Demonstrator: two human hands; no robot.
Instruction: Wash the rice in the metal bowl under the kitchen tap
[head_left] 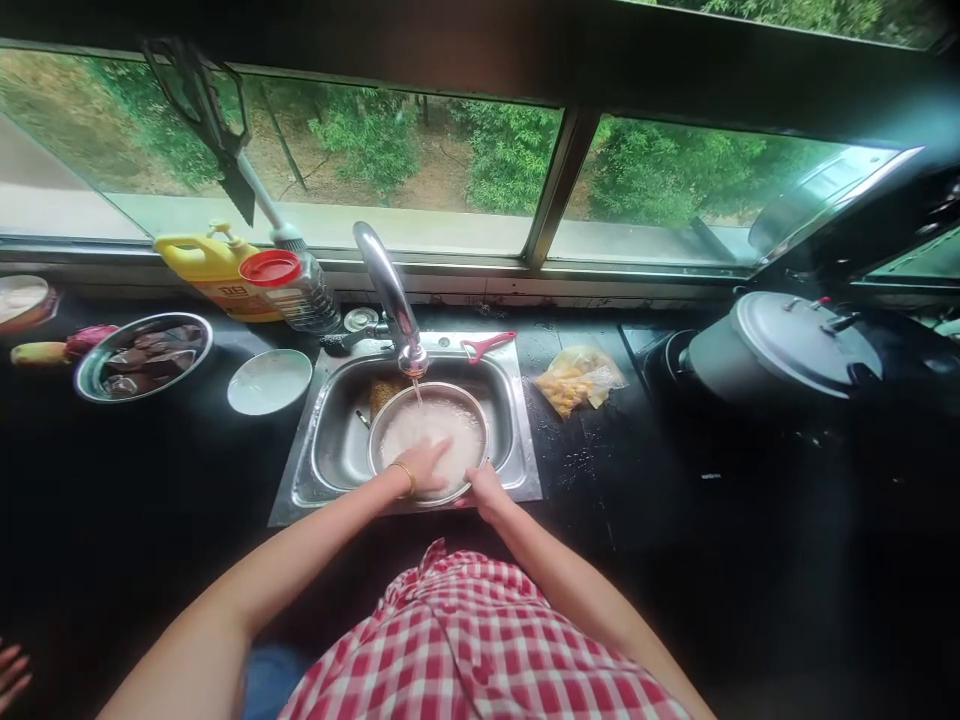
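A round metal bowl point(482, 415) filled with cloudy white water point(461, 435) is in the steel sink point(337, 470). My left hand point(425, 462), with a bangle at its wrist, dips into the water with fingers stretched apart. At the bowl's right front rim, my right hand point(484, 488) grips the edge, thumb on top. From the curved chrome tap point(386, 285) a stream of water runs into the bowl. What lies under the cloudy water cannot be made out clearly.
A red peeler point(487, 346) lies on the sink's back edge. To the right are a plastic bag of yellowish pieces point(574, 382) and a pressure cooker point(780, 345). Leftward stand a white plate point(270, 382), a bowl of dark chunks point(146, 358) and a yellow jug point(217, 270). Another person's fingers point(11, 668) show lower left.
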